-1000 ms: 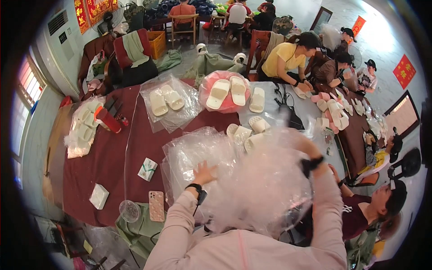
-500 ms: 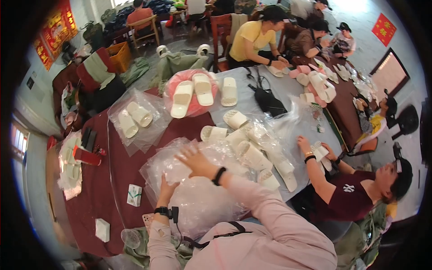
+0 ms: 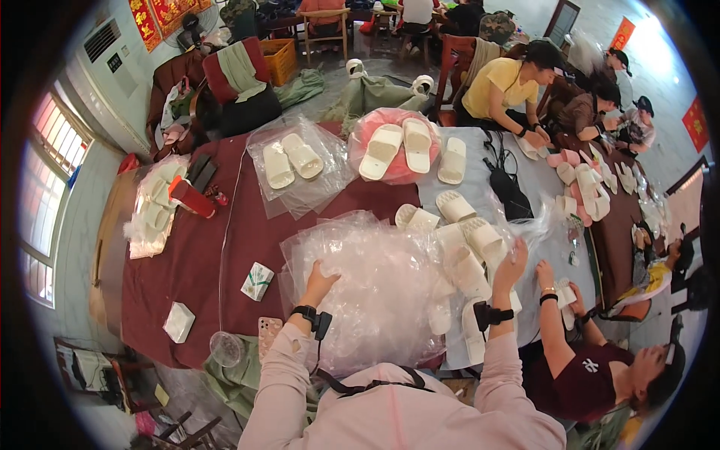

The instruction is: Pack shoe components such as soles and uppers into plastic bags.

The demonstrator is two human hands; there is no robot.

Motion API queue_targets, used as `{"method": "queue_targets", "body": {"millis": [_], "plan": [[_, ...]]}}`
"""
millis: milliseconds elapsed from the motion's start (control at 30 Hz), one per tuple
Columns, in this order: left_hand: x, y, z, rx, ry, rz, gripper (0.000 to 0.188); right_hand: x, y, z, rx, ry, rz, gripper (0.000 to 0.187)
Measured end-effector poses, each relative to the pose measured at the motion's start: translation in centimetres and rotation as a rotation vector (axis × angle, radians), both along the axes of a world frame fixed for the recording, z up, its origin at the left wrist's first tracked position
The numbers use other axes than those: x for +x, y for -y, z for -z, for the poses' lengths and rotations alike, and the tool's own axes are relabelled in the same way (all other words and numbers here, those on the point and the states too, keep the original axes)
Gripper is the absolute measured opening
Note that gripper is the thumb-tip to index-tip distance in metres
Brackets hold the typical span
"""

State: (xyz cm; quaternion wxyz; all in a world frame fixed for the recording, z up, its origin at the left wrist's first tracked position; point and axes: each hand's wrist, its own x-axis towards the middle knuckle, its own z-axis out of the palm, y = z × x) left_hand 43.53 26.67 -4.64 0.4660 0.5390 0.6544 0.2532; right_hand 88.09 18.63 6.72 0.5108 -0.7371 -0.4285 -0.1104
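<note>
A wide pile of clear plastic bags (image 3: pixel 375 300) lies on the table before me. My left hand (image 3: pixel 320 282) rests at the pile's left edge, thumb and fingers apart, with no bag visibly gripped. To the right of the bags, my right hand (image 3: pixel 511 264) is raised beside a heap of white slippers (image 3: pixel 466 266), its fingers stretched upward and holding nothing that I can see. Some slippers in the heap are partly covered by clear plastic. Beyond the bags, a pair of white slippers (image 3: pixel 279 166) lies on more clear bags, and another pair (image 3: pixel 381 152) sits on a pink bundle.
A small white-and-green box (image 3: pixel 257 281), a white box (image 3: pixel 178 322), a clear plastic cup (image 3: pixel 226 349) and a phone (image 3: pixel 268 335) lie at left. A red container (image 3: pixel 192 198) stands farther off. At right a co-worker (image 3: pixel 592 367) handles slippers. A black strapped item (image 3: pixel 510 191) lies beyond.
My right hand has moved from over the bags rightward to the slipper heap. My left hand remains at the bags' left edge. The view has turned left.
</note>
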Motion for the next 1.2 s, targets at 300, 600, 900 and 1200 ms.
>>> {"method": "queue_targets", "body": {"millis": [300,600,900,1200], "plan": [[-0.5,0.1,1.2,0.078,-0.105,-0.002,0.076,-20.1,1.3,-8.0,-0.523,0.874,-1.582,0.021],[-3.0,-0.2,-0.7,-0.022,0.045,0.073,0.076,-18.9,0.4,-3.0,-0.703,1.088,-1.797,0.014],[-2.7,-3.1,-1.5,0.097,-0.436,0.338,0.078,-19.9,0.3,4.9,-0.746,1.031,-1.718,0.014],[0.3,-4.1,-5.8,0.277,-0.507,0.417,0.059,-22.2,-1.4,-2.6,-1.561,0.625,-1.665,0.031]]}}
